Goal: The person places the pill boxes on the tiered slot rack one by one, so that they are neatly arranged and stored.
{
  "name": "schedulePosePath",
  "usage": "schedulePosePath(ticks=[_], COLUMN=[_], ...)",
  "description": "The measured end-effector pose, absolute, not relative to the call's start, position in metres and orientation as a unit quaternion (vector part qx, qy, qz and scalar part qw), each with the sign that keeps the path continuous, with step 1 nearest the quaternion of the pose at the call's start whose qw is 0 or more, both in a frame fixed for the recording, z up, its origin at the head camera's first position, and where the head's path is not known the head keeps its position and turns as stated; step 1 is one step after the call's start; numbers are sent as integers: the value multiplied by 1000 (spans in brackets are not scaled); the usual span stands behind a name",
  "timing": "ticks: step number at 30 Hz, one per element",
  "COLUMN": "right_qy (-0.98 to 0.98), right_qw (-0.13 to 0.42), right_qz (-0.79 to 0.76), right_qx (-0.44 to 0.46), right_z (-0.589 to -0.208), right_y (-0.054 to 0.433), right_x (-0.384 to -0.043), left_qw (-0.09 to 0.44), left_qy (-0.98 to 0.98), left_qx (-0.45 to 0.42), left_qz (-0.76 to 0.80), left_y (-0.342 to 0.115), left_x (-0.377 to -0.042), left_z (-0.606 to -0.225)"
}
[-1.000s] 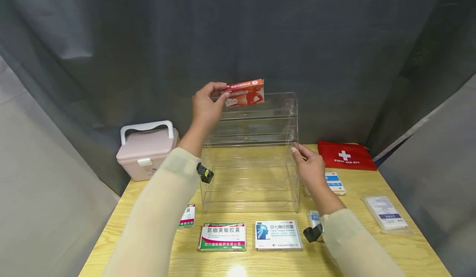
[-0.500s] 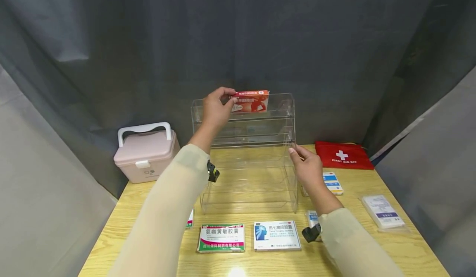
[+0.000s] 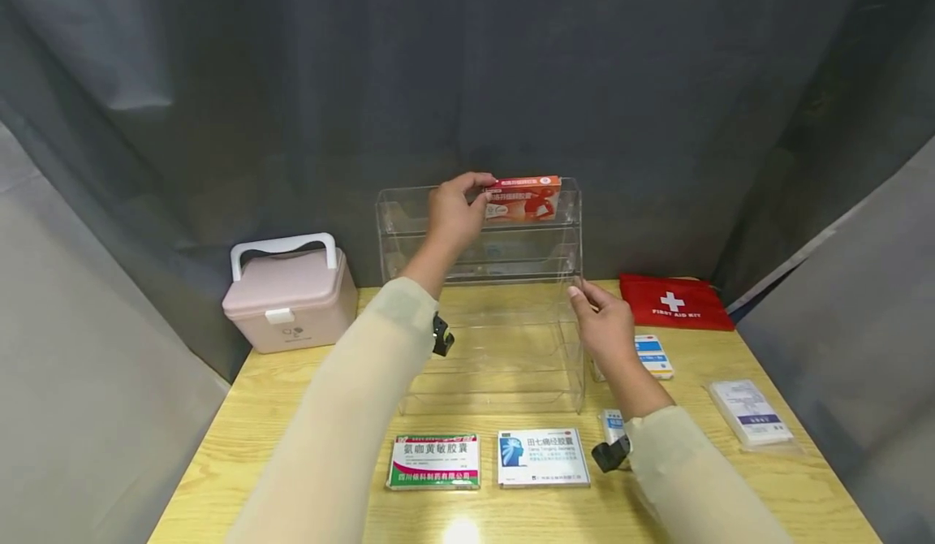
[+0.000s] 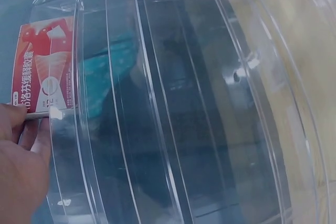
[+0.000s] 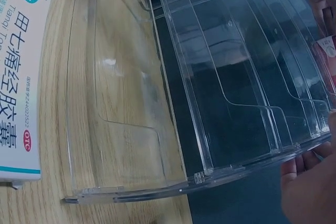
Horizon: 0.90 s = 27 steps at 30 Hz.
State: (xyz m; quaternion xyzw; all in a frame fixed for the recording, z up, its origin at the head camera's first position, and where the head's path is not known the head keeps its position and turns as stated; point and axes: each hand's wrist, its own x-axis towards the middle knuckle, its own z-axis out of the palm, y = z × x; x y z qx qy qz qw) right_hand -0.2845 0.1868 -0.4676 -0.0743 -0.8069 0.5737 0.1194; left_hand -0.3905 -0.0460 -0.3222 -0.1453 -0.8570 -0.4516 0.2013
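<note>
An orange-red medicine box (image 3: 524, 201) sits at the right part of the top tier of a clear acrylic display rack (image 3: 482, 404). My left hand (image 3: 456, 213) pinches the box by its left end, thumb in front. In the left wrist view the medicine box (image 4: 50, 64) is partly behind the clear front lip of the tier, with my left hand (image 4: 23, 166) at its end. My right hand (image 3: 605, 323) grips the right side edge of the rack between thumb and fingers. The right wrist view shows my right hand (image 5: 312, 182) at that side panel.
A green-and-white medicine box (image 3: 435, 462) and a white-and-blue one (image 3: 544, 458) lie before the rack. To the right are a red first aid pouch (image 3: 675, 302), a blue-and-white box (image 3: 652, 356) and a plastic-wrapped pack (image 3: 752, 414). A pink case (image 3: 288, 300) stands left.
My left hand has brought the orange-red box down and to the right, from above the rack into its top tier. My right hand keeps its hold on the rack's side.
</note>
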Motion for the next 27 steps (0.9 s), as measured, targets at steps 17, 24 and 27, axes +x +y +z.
schedulePosePath(ticks=[17,24,27], right_qy=[-809,-809,-808], right_qw=[108,104,104], right_qz=[573,574,575], right_qx=[-75,-72,-73], right_z=[-472,-469,-468], right_y=[184,182,183], right_x=[-286,-286,-286], left_qw=[192,198,195], left_qy=[-860,-857,-847], left_qx=[-140,-147,-149], left_qz=[-451,-453,-471], left_y=[-36,-36,-37], left_x=[-390,-390,-388], left_z=[-324,-321,-321])
